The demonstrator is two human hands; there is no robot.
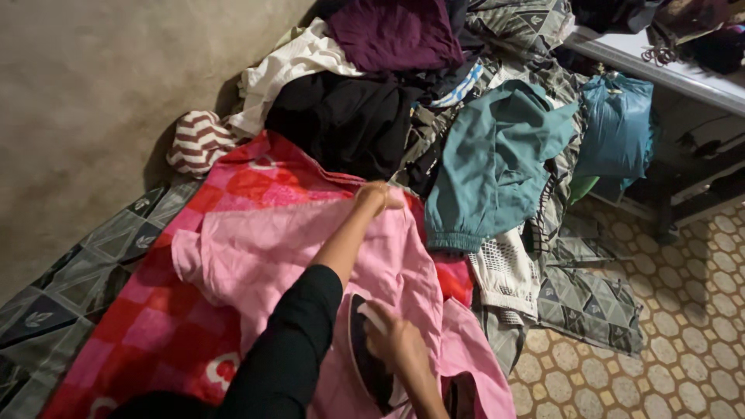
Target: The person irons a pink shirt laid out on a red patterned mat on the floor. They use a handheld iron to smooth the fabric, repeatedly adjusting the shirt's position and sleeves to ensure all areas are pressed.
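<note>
Dim, soft indoor light, faint shadows, slight blur at the edges.

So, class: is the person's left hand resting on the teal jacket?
No: the left hand grips the far edge of the pink garment, while the teal jacket lies apart, untouched.

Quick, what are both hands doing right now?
Left hand: closed, gripping the far edge of the pink garment.
Right hand: closed on the handle of the iron.
</note>
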